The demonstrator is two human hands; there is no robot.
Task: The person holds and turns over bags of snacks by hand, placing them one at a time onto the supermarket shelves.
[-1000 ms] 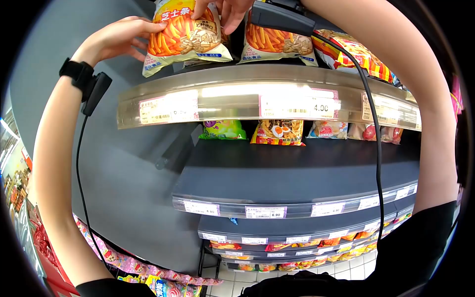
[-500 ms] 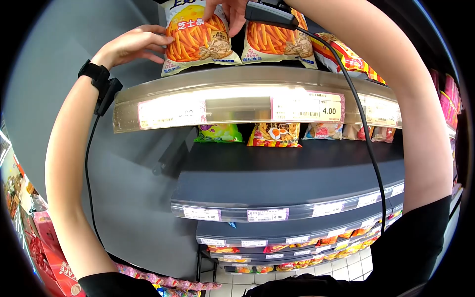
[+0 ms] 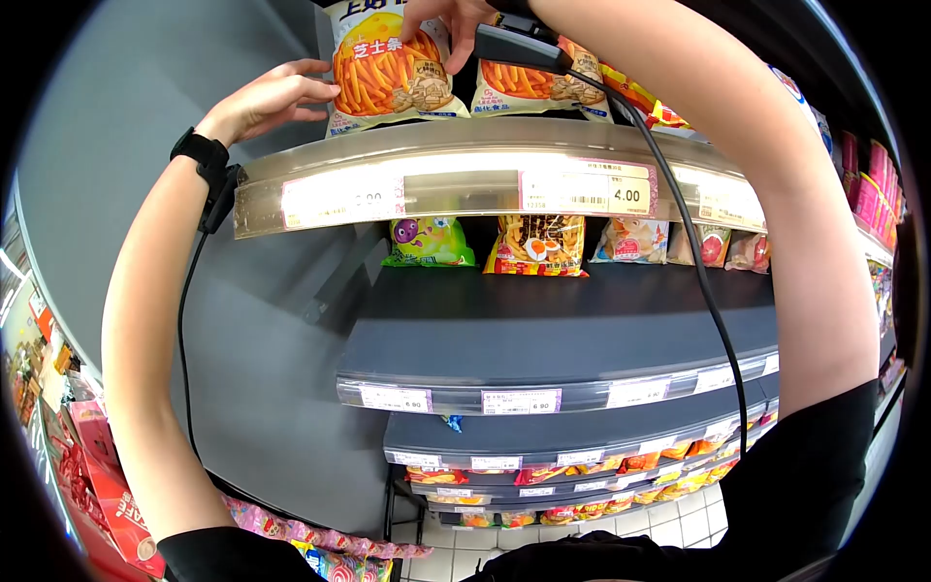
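Note:
A cream-and-yellow bag of cheese fry snacks [image 3: 373,73] stands upright on the top shelf, its upper end cut off by the view's edge. My left hand [image 3: 276,97] is at its left side, fingers stretched out and fingertips by the edge. On the upper right of the bag, my right hand [image 3: 448,27] grips it, one digit across the front and others at the side. A second bag of the same kind [image 3: 529,87] stands to the right, partly behind a black wrist device [image 3: 524,47] with a cable.
Price tags line the clear shelf lip [image 3: 456,194] just below the bags. Lower down, a green snack bag [image 3: 429,242] and an egg-picture noodle snack bag [image 3: 536,244] stand on the dark shelf [image 3: 543,325]. A grey side panel [image 3: 262,339] bounds the left.
The view has shifted slightly, so the lower shelf's bags show more. Both hands stay at the same snack bag with nearly the same hold.

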